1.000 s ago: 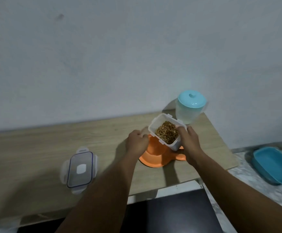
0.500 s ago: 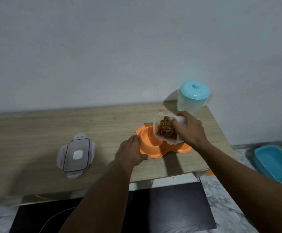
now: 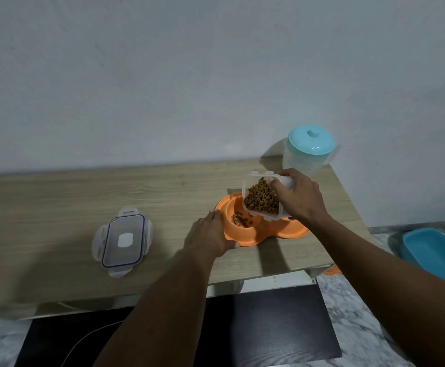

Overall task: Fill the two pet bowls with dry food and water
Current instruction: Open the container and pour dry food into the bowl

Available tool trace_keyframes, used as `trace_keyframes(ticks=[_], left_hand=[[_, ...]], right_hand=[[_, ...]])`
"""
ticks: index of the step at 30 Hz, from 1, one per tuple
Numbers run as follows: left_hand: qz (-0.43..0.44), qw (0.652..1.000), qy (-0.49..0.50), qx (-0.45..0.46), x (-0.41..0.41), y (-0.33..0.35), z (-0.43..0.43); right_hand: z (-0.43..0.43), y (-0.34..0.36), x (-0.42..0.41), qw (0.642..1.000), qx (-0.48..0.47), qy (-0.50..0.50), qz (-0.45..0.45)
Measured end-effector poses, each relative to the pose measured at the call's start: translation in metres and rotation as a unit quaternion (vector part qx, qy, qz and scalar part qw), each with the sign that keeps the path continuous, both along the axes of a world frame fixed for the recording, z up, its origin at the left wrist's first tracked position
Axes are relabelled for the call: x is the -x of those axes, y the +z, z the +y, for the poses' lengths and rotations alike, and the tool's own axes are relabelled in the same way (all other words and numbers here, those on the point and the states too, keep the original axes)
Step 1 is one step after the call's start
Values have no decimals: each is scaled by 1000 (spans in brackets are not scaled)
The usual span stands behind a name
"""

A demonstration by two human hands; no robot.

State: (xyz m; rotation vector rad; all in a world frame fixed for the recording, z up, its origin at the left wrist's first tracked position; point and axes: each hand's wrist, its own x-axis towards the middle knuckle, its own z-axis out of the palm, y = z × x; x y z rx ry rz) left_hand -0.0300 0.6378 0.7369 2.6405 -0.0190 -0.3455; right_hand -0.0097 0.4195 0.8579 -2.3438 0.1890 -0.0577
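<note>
An orange double pet bowl (image 3: 253, 238) sits on the wooden table (image 3: 57, 207) near its right end. My right hand (image 3: 299, 198) grips a clear plastic container of brown kibble (image 3: 262, 198), tipped over the left bowl. A few kibble pieces (image 3: 238, 219) lie in that left bowl. The right bowl is mostly hidden behind my right hand and the container. My left hand (image 3: 210, 234) rests on the bowl's left rim, thumb along the front edge. A clear water jug with a turquoise lid (image 3: 308, 151) stands behind the bowl, by the wall.
The container's clear lid with a blue seal (image 3: 123, 241) lies flat on the table to the left. A blue tub (image 3: 436, 254) sits on the marble floor at right. A dark mat (image 3: 269, 327) lies below the table's front edge.
The container has tipped from upright over the bowl, and kibble has fallen into the left bowl. My left hand let go of the container and moved to the bowl's left rim.
</note>
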Motion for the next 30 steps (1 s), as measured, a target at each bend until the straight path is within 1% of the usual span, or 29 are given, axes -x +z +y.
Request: trace_keyframes(ticks=[12,18,25,30], left_hand=[[10,1000,4,-4,-2,-1,-2],[11,1000,2,-10,-2,-2,-3],[9,1000,2,-7,-2,0,-2],[13,1000,3,-10,-2,0,-3]], right_hand=[[-6,0,6,998,53,4,-19],[-2,2,10,998,61,8,-23],[2,4,12,995,93,34,-29],[3,4,10,996,81,31,-27]])
